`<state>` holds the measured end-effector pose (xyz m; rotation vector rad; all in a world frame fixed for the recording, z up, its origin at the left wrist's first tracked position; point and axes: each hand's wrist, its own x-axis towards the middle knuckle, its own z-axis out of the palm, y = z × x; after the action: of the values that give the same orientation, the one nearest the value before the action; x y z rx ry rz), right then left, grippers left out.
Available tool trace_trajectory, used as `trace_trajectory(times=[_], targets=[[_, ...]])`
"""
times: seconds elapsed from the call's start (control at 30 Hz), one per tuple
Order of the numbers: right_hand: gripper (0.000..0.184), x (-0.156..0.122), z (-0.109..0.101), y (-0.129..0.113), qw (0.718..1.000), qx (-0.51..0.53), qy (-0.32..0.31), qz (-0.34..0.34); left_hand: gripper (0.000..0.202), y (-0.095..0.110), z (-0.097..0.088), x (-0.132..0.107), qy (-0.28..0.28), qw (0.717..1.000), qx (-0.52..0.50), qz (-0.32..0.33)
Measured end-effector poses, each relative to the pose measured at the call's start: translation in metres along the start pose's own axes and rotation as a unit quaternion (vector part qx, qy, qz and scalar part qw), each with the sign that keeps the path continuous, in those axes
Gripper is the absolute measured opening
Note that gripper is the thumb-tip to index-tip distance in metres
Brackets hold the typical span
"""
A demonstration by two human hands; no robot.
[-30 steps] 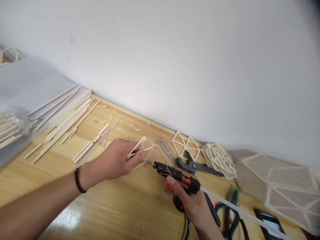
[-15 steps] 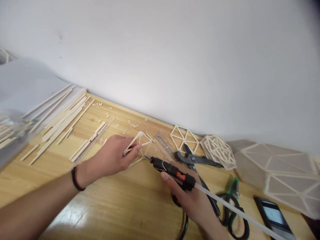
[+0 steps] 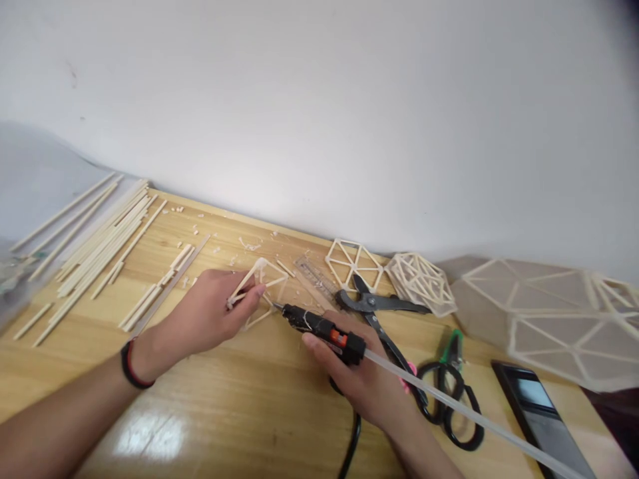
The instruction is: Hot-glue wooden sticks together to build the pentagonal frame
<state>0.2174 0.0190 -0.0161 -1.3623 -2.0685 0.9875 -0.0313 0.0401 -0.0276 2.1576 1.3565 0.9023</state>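
Over the wooden table (image 3: 259, 399), my left hand (image 3: 224, 306) pinches a stick frame (image 3: 275, 282); my right hand (image 3: 367, 379) grips the glue gun (image 3: 322, 332), nozzle (image 3: 278, 307) by the frame's lower corner.
Pliers (image 3: 372, 303) and scissors (image 3: 444, 386) crowd my right, cut sticks (image 3: 157, 286) lie left, a wall (image 3: 319, 113) closes the far side; nearer me the table is bare.

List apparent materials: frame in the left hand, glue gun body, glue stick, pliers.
Frame in the left hand: likely bare wood, matte; pale tan sticks, whitish joints, perhaps glue.
Glue gun body: probably plastic; black with an orange part.
Glue stick: likely hot-melt polymer; milky, smooth.
Pliers: probably metal, dull dark grey; lighter pivot.
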Motion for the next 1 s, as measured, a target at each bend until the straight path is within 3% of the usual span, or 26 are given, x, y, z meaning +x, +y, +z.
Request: trace_trajectory(times=[0.43,1.0], targets=[[0.036,0.0024,-0.0007,0.0008,1.000,0.004,0.004,-0.013,0.039,0.0001,-0.0010,0.0005,-0.001,1.000,0.008,0.010],[0.038,-0.0002,-0.0006,0.0019,0.998,0.046,0.014,0.033,0.038,0.0022,-0.0019,0.0019,-0.010,1.000,0.004,-0.007]])
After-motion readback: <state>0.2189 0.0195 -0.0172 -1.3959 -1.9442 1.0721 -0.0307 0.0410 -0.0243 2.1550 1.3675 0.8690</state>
